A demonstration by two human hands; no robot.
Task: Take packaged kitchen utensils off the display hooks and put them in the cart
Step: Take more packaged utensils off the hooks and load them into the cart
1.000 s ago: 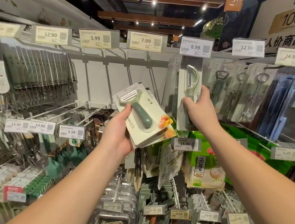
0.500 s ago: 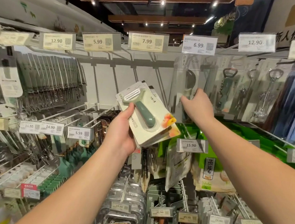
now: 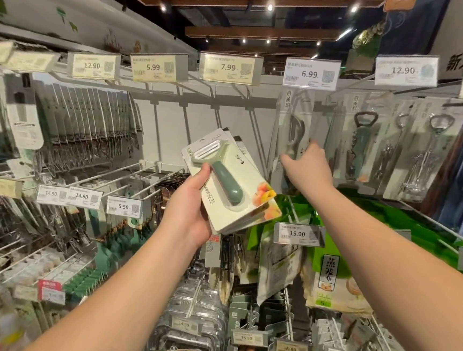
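2 hands are raised in front of the display hooks (image 3: 190, 121). The left hand (image 3: 190, 213) grips a stack of carded peelers (image 3: 230, 186) by its lower left edge, thumb pressed on the top card (the green-handled peeler faces up, its white blade tilted toward the upper left). The right hand (image 3: 308, 165) reaches to the hanging peeler package (image 3: 293, 130) under the 6.99 price tag (image 3: 311, 73), fingers closing around the lower part of the clear pack, which hangs on its hook. Just to the right hang packaged bottle openers (image 3: 363, 145). Below, green pouches (image 3: 331, 268) sit behind a 15.90 tag (image 3: 298, 233).
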